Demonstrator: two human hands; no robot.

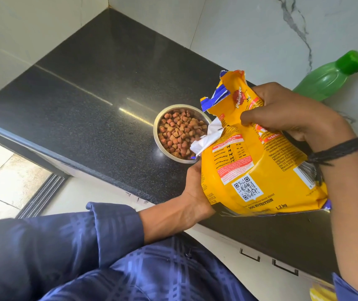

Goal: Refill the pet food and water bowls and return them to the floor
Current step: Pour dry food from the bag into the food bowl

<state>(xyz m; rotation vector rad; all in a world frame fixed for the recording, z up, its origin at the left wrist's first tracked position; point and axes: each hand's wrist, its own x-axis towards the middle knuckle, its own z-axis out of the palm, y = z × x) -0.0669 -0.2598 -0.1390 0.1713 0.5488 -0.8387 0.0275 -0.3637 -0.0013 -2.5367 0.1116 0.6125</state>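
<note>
Food bowl point(155, 135) just beyond left hand point(194, 183); right hand point(293, 114) grips bag point(249, 170).

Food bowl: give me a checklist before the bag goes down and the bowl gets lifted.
1. Fill: food bowl heaped with kibble: ok.
2. Seat: bowl flat on counter, inboard of the edge: ok.
3. Spill: bag mouth closed: not ok, torn open.
4. Hands free: not ok; right hand has a grip near the bag's top, left hand at its lower side, fingers hidden.
5. Water: green bottle capped: ok.
6. Other: water bowl filled: cannot tell, not in view.
</note>
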